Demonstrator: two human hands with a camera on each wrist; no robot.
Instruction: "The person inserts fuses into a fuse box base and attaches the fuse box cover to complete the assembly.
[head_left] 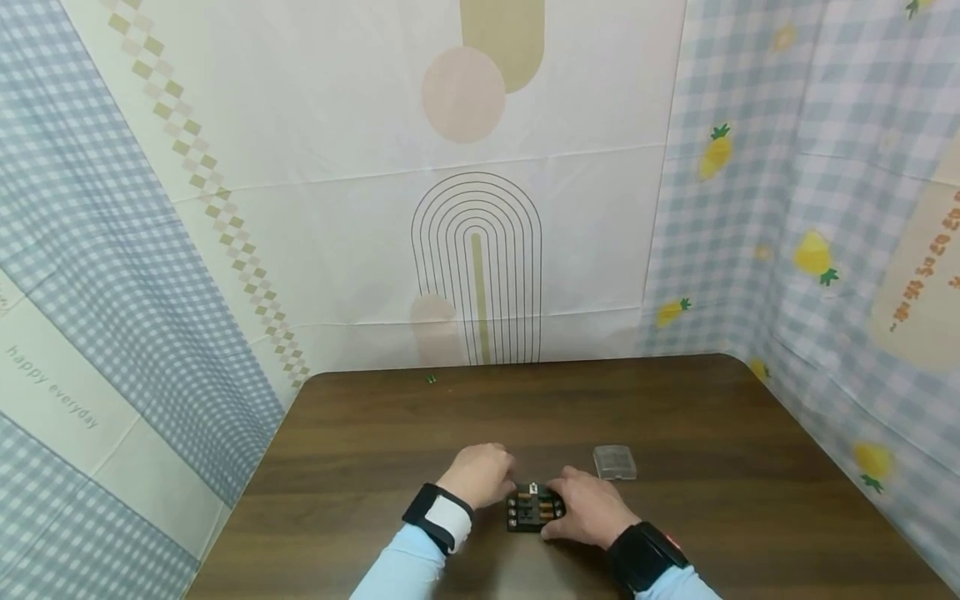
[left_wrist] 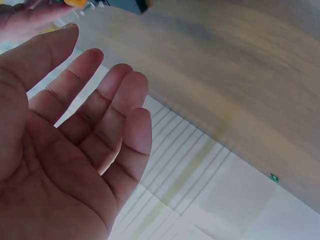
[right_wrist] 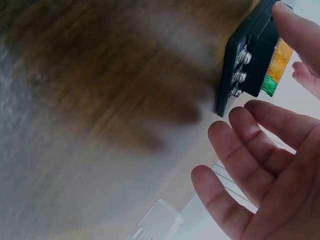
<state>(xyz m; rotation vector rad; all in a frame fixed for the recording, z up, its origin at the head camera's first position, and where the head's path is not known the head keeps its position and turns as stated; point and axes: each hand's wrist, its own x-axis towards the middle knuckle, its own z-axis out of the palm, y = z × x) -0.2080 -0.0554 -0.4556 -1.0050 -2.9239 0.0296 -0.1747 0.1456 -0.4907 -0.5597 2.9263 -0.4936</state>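
Black block (head_left: 535, 510), rectangular, hard plastic, between the hands over the table (head_left: 375, 429); contact with the wood-grain top cannot be made out. Right hand (head_left: 588, 507) grips its right end, thumb at near edge, fingers at far edge. Left hand (head_left: 480, 475): fingers loosely bent, palm bare, beside its far left corner. Metal screws (right_wrist: 239, 76); orange-and-green part (right_wrist: 276, 67). Clear case (head_left: 615, 462) beyond right hand. Left cloth (head_left: 67, 400) reads "happy everyday".

A brown wood-grain table (head_left: 360, 467) carries a clear plastic cover (head_left: 615, 462) and, near its far edge, a green piece (head_left: 431, 379).
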